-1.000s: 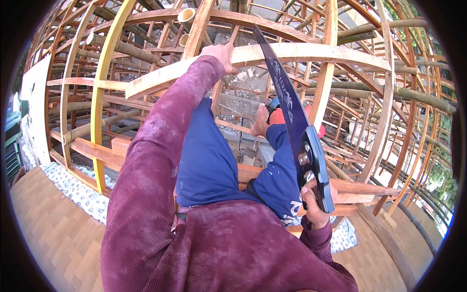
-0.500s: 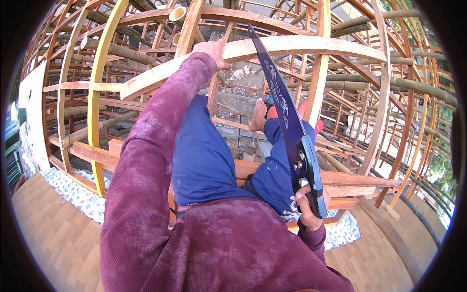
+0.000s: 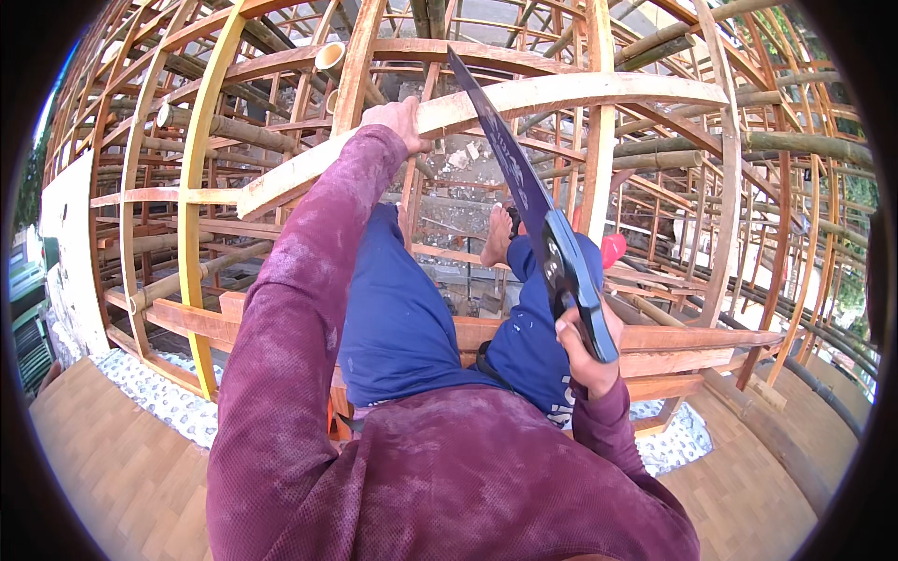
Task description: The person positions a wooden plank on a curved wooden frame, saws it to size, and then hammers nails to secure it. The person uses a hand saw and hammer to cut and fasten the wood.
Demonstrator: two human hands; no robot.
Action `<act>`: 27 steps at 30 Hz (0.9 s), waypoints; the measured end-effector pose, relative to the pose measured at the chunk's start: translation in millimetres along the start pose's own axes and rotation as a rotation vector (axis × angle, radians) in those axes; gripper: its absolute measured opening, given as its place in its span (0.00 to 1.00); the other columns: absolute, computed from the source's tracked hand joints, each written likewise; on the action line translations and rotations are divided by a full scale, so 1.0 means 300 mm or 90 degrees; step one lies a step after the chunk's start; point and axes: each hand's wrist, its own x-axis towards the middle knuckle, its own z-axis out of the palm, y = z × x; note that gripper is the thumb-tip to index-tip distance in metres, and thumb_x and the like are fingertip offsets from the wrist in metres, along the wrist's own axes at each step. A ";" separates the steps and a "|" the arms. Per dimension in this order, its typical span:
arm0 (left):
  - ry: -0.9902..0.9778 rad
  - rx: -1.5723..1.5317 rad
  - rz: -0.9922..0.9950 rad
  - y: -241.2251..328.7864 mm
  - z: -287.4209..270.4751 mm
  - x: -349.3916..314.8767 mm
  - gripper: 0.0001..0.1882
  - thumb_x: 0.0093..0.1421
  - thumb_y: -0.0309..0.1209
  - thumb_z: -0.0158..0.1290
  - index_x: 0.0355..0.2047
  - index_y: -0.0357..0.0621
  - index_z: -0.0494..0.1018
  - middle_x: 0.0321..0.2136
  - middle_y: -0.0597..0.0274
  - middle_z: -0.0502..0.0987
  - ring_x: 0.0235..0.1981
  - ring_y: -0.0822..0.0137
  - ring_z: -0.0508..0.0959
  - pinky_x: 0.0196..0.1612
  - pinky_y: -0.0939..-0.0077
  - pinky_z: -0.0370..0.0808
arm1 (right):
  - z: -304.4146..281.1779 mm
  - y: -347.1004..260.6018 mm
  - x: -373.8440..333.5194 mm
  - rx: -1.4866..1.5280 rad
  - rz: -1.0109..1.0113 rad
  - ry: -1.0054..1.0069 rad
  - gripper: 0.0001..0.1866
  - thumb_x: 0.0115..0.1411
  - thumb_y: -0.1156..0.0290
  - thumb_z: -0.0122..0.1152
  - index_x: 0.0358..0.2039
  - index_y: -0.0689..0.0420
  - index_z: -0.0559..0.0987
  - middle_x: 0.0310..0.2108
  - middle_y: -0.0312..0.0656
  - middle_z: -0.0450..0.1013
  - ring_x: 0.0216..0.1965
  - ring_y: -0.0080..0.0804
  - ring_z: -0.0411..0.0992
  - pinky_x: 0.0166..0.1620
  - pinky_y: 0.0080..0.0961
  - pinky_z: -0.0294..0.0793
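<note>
A hand saw with a dark blade (image 3: 506, 140) and a black handle is in my right hand (image 3: 591, 350), my fingers wrapped round the grip. The blade slants up and to the left, its tip beyond a pale curved wooden beam (image 3: 571, 91). Whether the teeth touch the beam I cannot tell. With my left hand (image 3: 397, 125) I grip that beam left of the blade, beside an upright post (image 3: 359, 65). My left palm is hidden behind the hand and sleeve.
Several wooden ribs and bamboo poles (image 3: 795, 146) form a lattice all around. A yellowish upright (image 3: 192, 215) stands at the left. Below my bare feet (image 3: 498, 236) lies rubble far down. Wood-patterned flooring (image 3: 122, 458) and a spotted white sheet (image 3: 154, 385) are near me.
My right hand has risen, carrying the saw slightly up and left. The view has shifted a little; my left hand keeps its hold on the beam.
</note>
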 end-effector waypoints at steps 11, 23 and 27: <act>0.000 0.027 0.019 0.009 -0.059 0.040 0.40 0.41 0.58 0.66 0.46 0.44 0.70 0.38 0.49 0.82 0.42 0.48 0.82 0.48 0.58 0.76 | 0.144 0.014 0.604 0.066 -0.130 -0.032 0.06 0.53 0.77 0.60 0.32 0.63 0.75 0.21 0.32 0.71 0.22 0.18 0.68 0.27 0.21 0.68; -0.034 0.023 -0.007 -0.036 0.007 0.015 0.40 0.41 0.57 0.66 0.49 0.44 0.70 0.40 0.50 0.81 0.44 0.52 0.82 0.50 0.59 0.76 | -0.017 -0.091 -0.085 -0.025 -0.063 0.028 0.06 0.52 0.79 0.60 0.32 0.64 0.77 0.20 0.35 0.71 0.22 0.17 0.68 0.27 0.18 0.67; -0.013 0.031 -0.003 0.024 0.001 0.031 0.39 0.41 0.57 0.66 0.48 0.44 0.71 0.40 0.46 0.81 0.44 0.49 0.81 0.50 0.59 0.76 | 0.182 0.066 0.533 0.136 -0.124 -0.010 0.09 0.54 0.79 0.59 0.38 0.64 0.76 0.21 0.29 0.69 0.24 0.14 0.66 0.28 0.19 0.68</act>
